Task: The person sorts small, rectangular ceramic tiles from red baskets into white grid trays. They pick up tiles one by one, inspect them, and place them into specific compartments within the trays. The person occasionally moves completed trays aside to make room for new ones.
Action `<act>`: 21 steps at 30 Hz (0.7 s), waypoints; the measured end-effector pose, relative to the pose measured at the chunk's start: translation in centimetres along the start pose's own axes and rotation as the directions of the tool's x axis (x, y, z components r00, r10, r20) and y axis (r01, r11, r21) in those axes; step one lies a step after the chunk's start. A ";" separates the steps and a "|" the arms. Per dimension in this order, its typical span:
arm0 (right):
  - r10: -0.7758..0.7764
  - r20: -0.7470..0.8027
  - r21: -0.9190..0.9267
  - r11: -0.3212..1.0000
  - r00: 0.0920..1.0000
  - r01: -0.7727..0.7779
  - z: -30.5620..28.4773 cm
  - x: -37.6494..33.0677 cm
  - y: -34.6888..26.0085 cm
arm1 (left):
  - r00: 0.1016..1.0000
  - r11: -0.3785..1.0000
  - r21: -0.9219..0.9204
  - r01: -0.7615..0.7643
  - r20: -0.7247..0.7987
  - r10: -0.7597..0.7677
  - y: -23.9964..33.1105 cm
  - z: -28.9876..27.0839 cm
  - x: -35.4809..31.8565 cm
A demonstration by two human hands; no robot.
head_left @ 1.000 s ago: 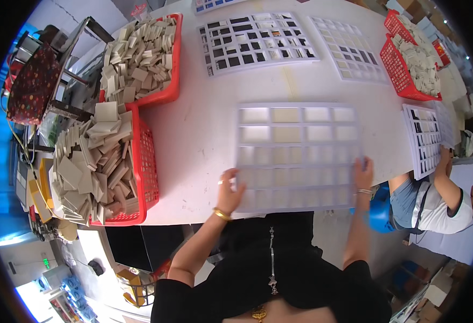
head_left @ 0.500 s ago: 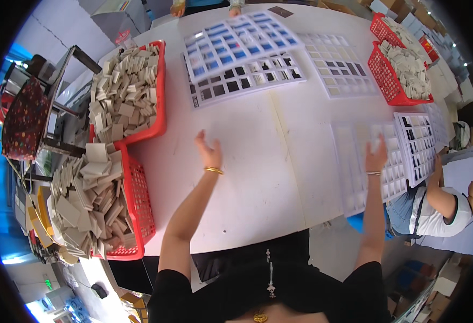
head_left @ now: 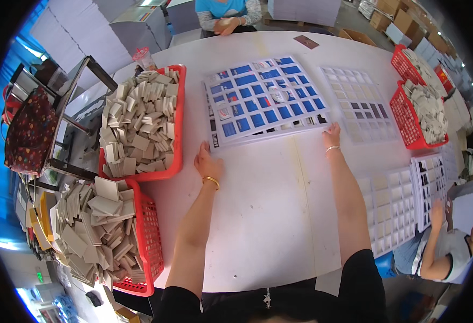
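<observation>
Two white compartment trays lie stacked near the middle of the table. The upper tray (head_left: 269, 97) has blue-printed cells. Beneath it the lower tray (head_left: 314, 121) shows black and white cells along its near edge, the rest hidden. My left hand (head_left: 208, 164) is at the stack's near left corner, fingers bent against its edge. My right hand (head_left: 332, 139) grips the near right corner, fingers closed on the edge. Which of the trays the fingers hold is hard to make out. A gold bangle (head_left: 211, 182) is on my left wrist.
Red baskets (head_left: 178, 124) (head_left: 151, 237) of pale flat tiles stand along the left; others (head_left: 406, 116) stand far right. Pale compartment trays (head_left: 357, 102) (head_left: 390, 210) lie to the right. A co-worker (head_left: 444, 247) sits at right by another tray (head_left: 429, 185); another person (head_left: 228, 16) is across the table.
Both hands, apart from the trays before, have reached forward to the stack's near corners; the right hand swung left from the pale tray. The upper tray looks better lined up over the lower one.
</observation>
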State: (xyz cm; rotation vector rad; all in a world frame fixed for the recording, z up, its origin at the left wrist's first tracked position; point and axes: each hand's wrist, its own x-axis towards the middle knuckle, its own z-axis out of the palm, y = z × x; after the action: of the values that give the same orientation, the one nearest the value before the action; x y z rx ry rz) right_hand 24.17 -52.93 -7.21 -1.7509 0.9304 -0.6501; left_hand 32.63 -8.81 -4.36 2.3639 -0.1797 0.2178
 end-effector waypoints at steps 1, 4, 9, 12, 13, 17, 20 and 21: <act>0.031 -0.005 0.018 0.999 0.999 -0.031 -0.4 1.3 0.8 | 1.000 1.000 -0.006 -0.012 0.008 0.012 0.9 -0.2 -0.3; 0.111 0.047 -0.048 0.993 0.993 -0.109 0.5 -0.5 -2.3 | 0.999 0.999 -0.037 0.039 0.000 -0.039 0.7 -1.0 -0.8; 0.100 0.171 0.137 0.983 0.980 -0.124 -2.5 -4.6 -2.0 | 0.989 0.981 -0.165 0.097 -0.093 -0.113 0.1 -0.7 -0.3; 0.187 0.221 0.021 0.980 0.957 -0.196 -4.7 -8.6 -1.5 | 0.977 0.952 -0.289 0.104 -0.148 -0.151 -2.6 -1.3 -1.8; 0.096 0.175 -0.110 0.991 0.980 -0.078 -7.3 -7.3 3.7 | 0.980 0.929 -0.356 0.101 -0.127 -0.156 -1.8 -1.0 -2.7; 0.122 0.264 0.074 0.986 0.957 -0.147 -12.4 -15.7 4.1 | 0.977 0.960 -0.239 0.148 -0.115 -0.179 -3.1 -5.8 -12.7; 0.073 0.254 0.017 0.997 0.964 -0.080 -17.4 -22.9 0.8 | 0.987 0.947 -0.298 0.124 -0.060 -0.148 -3.5 -10.3 -21.8; 0.051 0.237 -0.049 0.998 0.970 -0.040 -19.4 -25.2 1.2 | 0.986 0.942 -0.301 0.147 -0.031 -0.164 -3.2 -11.8 -24.3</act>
State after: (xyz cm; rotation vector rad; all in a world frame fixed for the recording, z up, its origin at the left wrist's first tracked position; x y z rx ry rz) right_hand -5.35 -42.43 -1.60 -1.7956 0.8204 -0.3815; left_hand 8.26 3.26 -3.22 2.0574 0.0029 0.1665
